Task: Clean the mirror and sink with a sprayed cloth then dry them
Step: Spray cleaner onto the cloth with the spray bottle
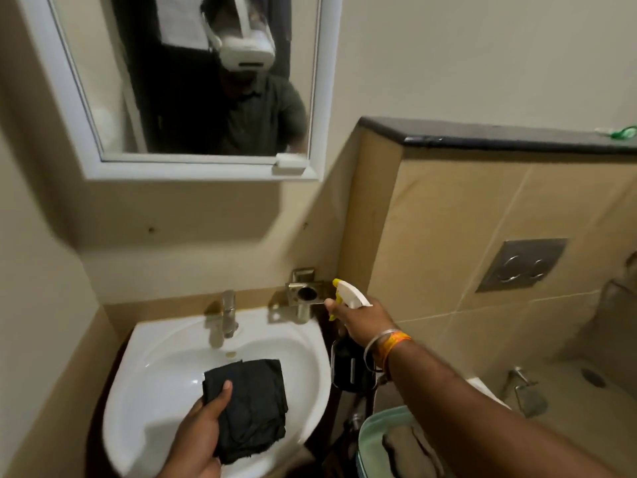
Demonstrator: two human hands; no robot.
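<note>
A folded black cloth [253, 405] lies flat over the bowl of the white sink [165, 346], held by my left hand [200, 432] with the thumb on top of it. My right hand [365, 319] grips a spray bottle [348, 360] by its white and yellow trigger head, just right of the sink's rim; the nozzle points left. The bottle's dark body hangs below the hand. The white-framed mirror [103, 98] hangs on the wall above the sink and reflects a person in a headset.
A metal tap [228, 313] stands at the sink's back, with a metal holder [303, 298] right of it. A pale green bucket [370, 439] with a cloth inside sits at lower right. A dark ledge [482, 134] and a flush plate [524, 263] are on the tiled right wall.
</note>
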